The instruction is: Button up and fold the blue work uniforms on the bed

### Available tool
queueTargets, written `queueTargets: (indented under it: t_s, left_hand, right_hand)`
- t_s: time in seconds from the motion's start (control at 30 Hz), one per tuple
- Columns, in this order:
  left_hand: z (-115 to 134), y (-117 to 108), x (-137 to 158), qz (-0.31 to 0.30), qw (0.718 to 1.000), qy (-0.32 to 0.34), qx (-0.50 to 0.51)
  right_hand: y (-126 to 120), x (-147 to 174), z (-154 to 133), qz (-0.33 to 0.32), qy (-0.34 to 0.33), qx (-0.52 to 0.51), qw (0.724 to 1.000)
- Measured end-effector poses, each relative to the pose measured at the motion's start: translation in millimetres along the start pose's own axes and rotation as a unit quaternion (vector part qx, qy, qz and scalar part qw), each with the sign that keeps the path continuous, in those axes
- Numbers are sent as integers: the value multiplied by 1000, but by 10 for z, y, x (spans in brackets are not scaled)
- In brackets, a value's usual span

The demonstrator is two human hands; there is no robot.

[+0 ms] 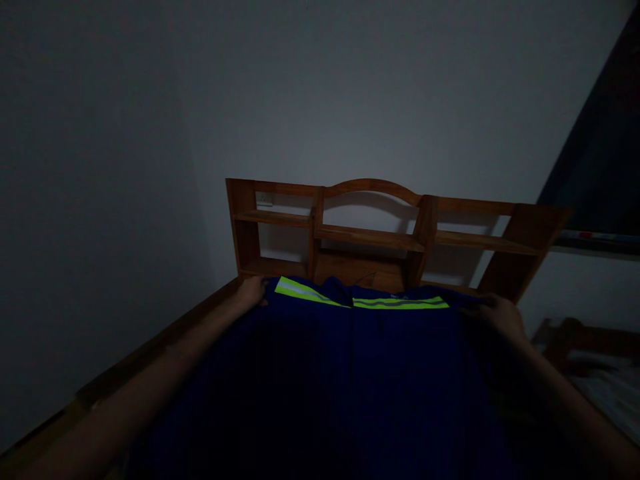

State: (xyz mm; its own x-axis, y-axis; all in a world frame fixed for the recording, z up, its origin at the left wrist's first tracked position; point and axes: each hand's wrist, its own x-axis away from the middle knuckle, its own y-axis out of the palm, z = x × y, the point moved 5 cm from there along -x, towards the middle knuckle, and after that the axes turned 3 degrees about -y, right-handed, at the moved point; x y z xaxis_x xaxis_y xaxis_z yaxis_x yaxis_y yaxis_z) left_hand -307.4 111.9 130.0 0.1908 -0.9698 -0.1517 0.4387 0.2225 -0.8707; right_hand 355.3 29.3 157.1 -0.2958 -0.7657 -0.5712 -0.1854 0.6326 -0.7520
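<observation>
A dark blue work jacket [360, 360] with yellow-green and silver reflective strips is stretched between my two hands. At its upper left corner, near the shoulder, my left hand [254, 291] grips the cloth with closed fingers. My right hand [500, 313] pinches the opposite upper corner. One reflective strip [310, 292] lies on each side of the front seam. The lower part of the garment fades into deep shadow, so its hem and sleeves are hard to make out.
Behind the jacket stands a wooden headboard [370, 236] with open shelves, against a pale wall [300, 93]. A socket [264, 200] shows through its left shelf. On the right are a dark curtain or window [605, 147] and another wooden piece [595, 339] beside light-coloured cloth.
</observation>
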Motion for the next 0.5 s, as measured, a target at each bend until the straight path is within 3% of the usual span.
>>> queueTargets:
  t_s: [0.17, 0.3, 0.4, 0.5]
  left_hand:
    - [254, -2, -169, 123, 992, 23, -30]
    - [359, 258, -76, 166, 982, 61, -61]
    - [309, 565, 86, 154, 980, 90, -87]
    - [251, 750, 242, 133, 973, 95, -161]
  right_hand:
    - [31, -79, -475, 58, -63, 68, 994]
    - [347, 147, -798, 31, -172, 125, 977]
    - [665, 367, -738, -37, -230, 160, 959]
    - [807, 528, -588, -103, -222, 193, 950]
